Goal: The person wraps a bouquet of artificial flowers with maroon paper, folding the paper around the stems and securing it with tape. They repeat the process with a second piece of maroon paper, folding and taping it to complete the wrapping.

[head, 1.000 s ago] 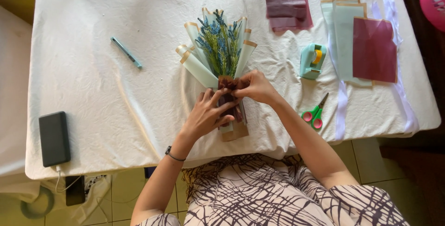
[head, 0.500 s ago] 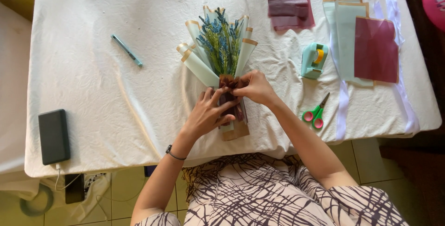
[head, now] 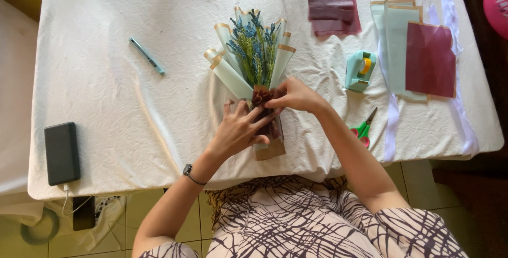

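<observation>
A small bouquet [head: 253, 51] of blue and green dried flowers lies on the white tablecloth [head: 106, 99], wrapped in pale mint paper with tan edges. A dark maroon wrap [head: 263, 98] covers its stem end near the table's front edge. My left hand [head: 239, 129] lies flat on the lower stem part, fingers spread, pressing it down. My right hand [head: 295, 96] pinches the maroon wrap at the neck of the bouquet, fingers closed on it.
A teal tape dispenser [head: 360, 70] and green-handled scissors [head: 363, 128] lie right of the bouquet. Mint and maroon paper sheets [head: 418, 57] and a white ribbon [head: 392, 123] are at the right. A teal pen [head: 147, 56] and a black power bank [head: 61, 153] lie left.
Both hands stay on the bouquet's stem; my fingers have shifted slightly on the maroon wrap. The bouquet has not moved.
</observation>
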